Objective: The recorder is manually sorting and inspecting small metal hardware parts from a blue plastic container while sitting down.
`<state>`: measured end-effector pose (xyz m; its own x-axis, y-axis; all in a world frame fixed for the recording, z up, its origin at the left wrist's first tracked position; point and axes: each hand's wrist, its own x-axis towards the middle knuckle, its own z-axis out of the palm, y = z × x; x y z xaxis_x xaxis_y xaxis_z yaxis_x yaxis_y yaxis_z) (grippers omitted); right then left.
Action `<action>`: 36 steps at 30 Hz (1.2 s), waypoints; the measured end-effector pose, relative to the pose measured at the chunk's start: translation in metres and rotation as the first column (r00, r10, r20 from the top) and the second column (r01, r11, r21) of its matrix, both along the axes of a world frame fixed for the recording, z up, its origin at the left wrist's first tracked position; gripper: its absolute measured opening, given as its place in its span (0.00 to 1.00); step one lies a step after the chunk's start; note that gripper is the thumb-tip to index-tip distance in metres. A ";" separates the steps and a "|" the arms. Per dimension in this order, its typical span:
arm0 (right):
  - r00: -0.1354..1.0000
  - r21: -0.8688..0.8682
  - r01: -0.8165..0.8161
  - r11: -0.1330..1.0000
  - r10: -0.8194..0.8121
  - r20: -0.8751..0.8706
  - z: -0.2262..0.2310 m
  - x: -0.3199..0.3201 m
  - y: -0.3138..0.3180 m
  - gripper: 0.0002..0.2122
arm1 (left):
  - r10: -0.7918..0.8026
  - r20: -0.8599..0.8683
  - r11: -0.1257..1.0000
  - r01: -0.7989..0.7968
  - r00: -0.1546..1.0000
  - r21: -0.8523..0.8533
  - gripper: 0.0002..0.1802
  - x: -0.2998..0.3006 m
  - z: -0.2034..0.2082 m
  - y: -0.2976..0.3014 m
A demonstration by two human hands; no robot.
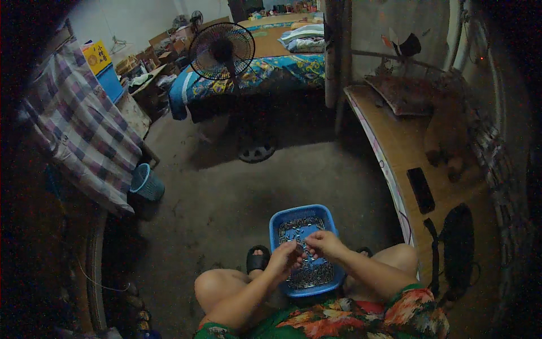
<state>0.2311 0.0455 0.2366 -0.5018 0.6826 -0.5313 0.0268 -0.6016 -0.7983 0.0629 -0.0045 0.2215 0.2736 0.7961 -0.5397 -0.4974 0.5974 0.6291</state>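
A blue plastic basket (309,292) sits low between my knees. Many small dark and silvery pieces (311,276) lie in it around a patch of bare blue bottom; their kind is too small to tell. Above its middle, my left hand (285,258) is closed, with thumb and fingers pinched together. Close by on the right, my right hand (326,245) also pinches, its fingertips almost meeting the left ones. Whatever sits between the fingertips is too tiny to make out.
To the right runs a wooden bench (395,147) with a dark phone (420,190) and a black bag (457,243) on it. A standing fan (223,51) is ahead, before a bed (271,70). At left stand a bin (148,183) and a checked cloth (84,124).
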 end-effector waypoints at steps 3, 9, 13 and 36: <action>0.998 0.056 -0.064 0.996 0.064 -0.002 -0.017 0.002 0.000 0.08 | -0.034 0.009 0.999 0.034 0.999 0.019 0.12 0.001 0.002 0.001; 0.998 0.122 -0.054 0.991 0.059 -0.036 -0.005 -0.001 -0.006 0.09 | -0.028 0.013 1.000 0.028 1.000 0.006 0.12 0.003 0.013 -0.002; 0.997 0.170 -0.067 0.983 0.059 0.050 -0.002 -0.003 -0.005 0.09 | -0.033 0.004 0.999 0.033 0.999 0.010 0.13 0.004 0.017 -0.001; 0.998 0.442 0.022 0.897 -0.048 0.050 -0.016 -0.005 -0.014 0.06 | -0.032 0.032 0.999 0.032 0.999 0.015 0.13 0.005 0.014 0.000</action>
